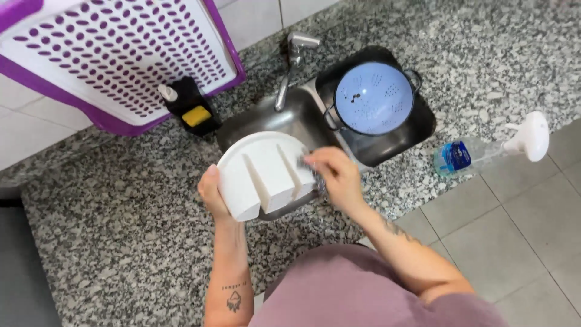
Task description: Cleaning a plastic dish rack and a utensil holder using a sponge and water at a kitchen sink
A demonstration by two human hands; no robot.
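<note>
Dishwashing is going on over a small steel sink (284,118) set in a speckled granite table (121,224). The left hand (213,195) is gripping the rim of a white divided plate (263,175), fingers curled shut behind its edge with the thumb on the front, and is holding it tilted above the front of the basin. The right hand (336,175) is pressing a dark scrubbing pad (304,162) against the plate's right side, its fingers closed around the pad. The tap (290,66) is standing behind the basin; whether water is running cannot be told. A pale blue colander (375,97) with dark handles is sitting in the second basin on the right, with a few dark specks on its inside. A black holder with a yellow sponge (195,115) and a soap pump is standing left of the tap, and a white and purple perforated basket (115,54) is leaning against the tiled wall behind it. A clear spray bottle (484,151) with a blue label is lying on its side at the table's right edge. Judging by this, the scrubbing of the plate is under way, with no foam visible on it; rinsing looks left to do, and the colander appears not yet washed
</note>
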